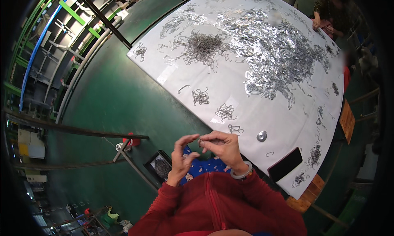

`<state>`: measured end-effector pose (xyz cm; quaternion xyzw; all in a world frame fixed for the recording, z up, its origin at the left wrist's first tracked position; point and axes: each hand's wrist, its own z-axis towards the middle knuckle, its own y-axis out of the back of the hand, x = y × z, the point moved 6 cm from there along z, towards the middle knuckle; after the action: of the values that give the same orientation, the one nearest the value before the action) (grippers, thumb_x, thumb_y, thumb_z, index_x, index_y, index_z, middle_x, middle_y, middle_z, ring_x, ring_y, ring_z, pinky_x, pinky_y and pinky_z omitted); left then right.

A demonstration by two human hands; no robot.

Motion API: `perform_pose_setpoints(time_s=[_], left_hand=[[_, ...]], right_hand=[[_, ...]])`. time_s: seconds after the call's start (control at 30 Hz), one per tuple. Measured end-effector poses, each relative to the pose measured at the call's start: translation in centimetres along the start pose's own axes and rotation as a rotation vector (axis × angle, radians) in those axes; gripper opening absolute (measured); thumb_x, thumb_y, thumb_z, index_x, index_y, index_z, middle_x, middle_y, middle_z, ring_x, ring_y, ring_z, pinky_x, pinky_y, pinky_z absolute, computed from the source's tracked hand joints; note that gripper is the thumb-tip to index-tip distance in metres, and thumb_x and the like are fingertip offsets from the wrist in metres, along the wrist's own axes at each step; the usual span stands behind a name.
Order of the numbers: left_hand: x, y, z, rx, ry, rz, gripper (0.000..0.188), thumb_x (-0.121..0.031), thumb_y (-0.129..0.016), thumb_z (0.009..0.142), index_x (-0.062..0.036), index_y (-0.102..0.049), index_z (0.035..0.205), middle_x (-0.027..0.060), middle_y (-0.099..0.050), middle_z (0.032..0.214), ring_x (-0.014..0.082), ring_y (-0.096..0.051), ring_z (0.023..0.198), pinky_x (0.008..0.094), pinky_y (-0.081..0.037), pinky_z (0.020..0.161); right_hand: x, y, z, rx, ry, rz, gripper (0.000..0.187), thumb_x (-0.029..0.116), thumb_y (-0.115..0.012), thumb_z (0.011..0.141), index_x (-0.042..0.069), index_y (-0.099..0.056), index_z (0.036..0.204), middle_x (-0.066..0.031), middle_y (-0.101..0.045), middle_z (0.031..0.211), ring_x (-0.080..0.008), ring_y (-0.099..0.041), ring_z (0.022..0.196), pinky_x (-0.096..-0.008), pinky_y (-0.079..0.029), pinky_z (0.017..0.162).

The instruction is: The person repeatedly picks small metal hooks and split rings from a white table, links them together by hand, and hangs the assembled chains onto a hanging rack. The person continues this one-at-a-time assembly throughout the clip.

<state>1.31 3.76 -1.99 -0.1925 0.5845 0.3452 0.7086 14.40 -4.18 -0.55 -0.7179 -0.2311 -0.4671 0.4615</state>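
Just off the near edge of the white table (246, 78), my two hands meet above my lap. My left hand (180, 159) is open, its fingers bent forward and the thumb held apart. Close beside it, my right hand (223, 148) is closed in a pinch, with a small dark thing at the fingertips that I cannot make out. Beyond the hands lie small heaps of bent wire hooks (225, 111), another heap of hooks (200, 97) and a few loose ones (235, 129). A round metal piece (261, 136) rests on the table to the right.
A large pile of shiny metal strips (271, 51) covers the table's middle, with a dark heap of hooks (204, 46) left of it. A black phone (285, 164) lies near the right edge. Below left stands a dark box (161, 165). Another person's hand (316, 22) works at the far right.
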Motion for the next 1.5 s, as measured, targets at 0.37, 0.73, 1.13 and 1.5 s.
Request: perform_pose_setpoints(time_s=[0.37,0.73,1.13,1.5], left_hand=[[10.7,-5.0,25.4,0.011,-0.069,0.892,0.030,-0.030,-0.068,0.084,-0.0004,-0.072,0.084,0.0198,-0.068,0.082,0.0351,-0.066,0.074,0.0430,-0.050,0.067],[10.6,-5.6,25.8,0.062,-0.195,0.904,0.014,-0.011,-0.063,0.083,-0.0002,-0.068,0.089,0.0178,-0.067,0.084,0.0311,-0.065,0.080,0.0413,-0.052,0.072],[-6.8,-1.5,4.7,0.181,-0.005,0.068,0.009,0.006,-0.065,0.084,0.0030,-0.061,0.091,0.0092,-0.066,0.093,0.0162,-0.062,0.089,0.0285,-0.049,0.082],[-7.5,-2.2,1.4,0.076,-0.177,0.350,0.012,0.006,-0.065,0.081,0.0007,-0.061,0.091,0.0128,-0.064,0.096,0.0233,-0.063,0.088,0.0312,-0.049,0.080]], right_hand=[[-1.3,0.6,-2.0,0.059,-0.160,-0.004,0.013,-0.006,-0.065,0.086,-0.005,-0.070,0.098,-0.0076,-0.068,0.086,-0.0102,-0.065,0.073,-0.0209,-0.053,0.063],[-1.8,0.7,-3.3,0.043,0.017,0.005,0.014,0.008,-0.067,0.086,0.001,-0.071,0.098,-0.0017,-0.067,0.077,-0.0050,-0.060,0.062,-0.0196,-0.049,0.053],[-0.3,1.6,-4.1,-0.122,0.132,-0.071,0.016,-0.002,-0.064,0.087,-0.005,-0.069,0.103,-0.0074,-0.069,0.086,-0.0100,-0.065,0.077,-0.0224,-0.054,0.069],[0.8,0.6,-4.6,-0.156,0.228,-0.205,0.019,-0.007,-0.063,0.087,-0.004,-0.069,0.105,-0.0090,-0.067,0.093,-0.0121,-0.066,0.080,-0.0219,-0.054,0.069]])
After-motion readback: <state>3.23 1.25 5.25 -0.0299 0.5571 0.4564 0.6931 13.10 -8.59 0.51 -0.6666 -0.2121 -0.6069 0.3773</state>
